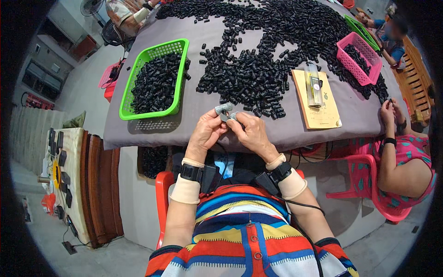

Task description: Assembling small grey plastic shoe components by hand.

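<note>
My left hand (206, 132) and my right hand (254, 133) meet over the near edge of the cloth-covered table. Grey covers wrap some of the fingertips. Both hands are closed, thumbs and forefingers pinched together around something tiny that the fingers mostly hide; I cannot make out what it is. Just beyond my fingers spreads a loose pile of small black cylindrical parts (247, 76). To the left, a bright green basket (177, 94) is filled with similar black parts.
Right of the pile lies a yellow booklet (325, 121) with a clear plastic case (314, 94) on it. A pink basket (354, 74) holds more parts at the right. A co-worker's hands (390, 111) work at the right table edge; other people sit farther back.
</note>
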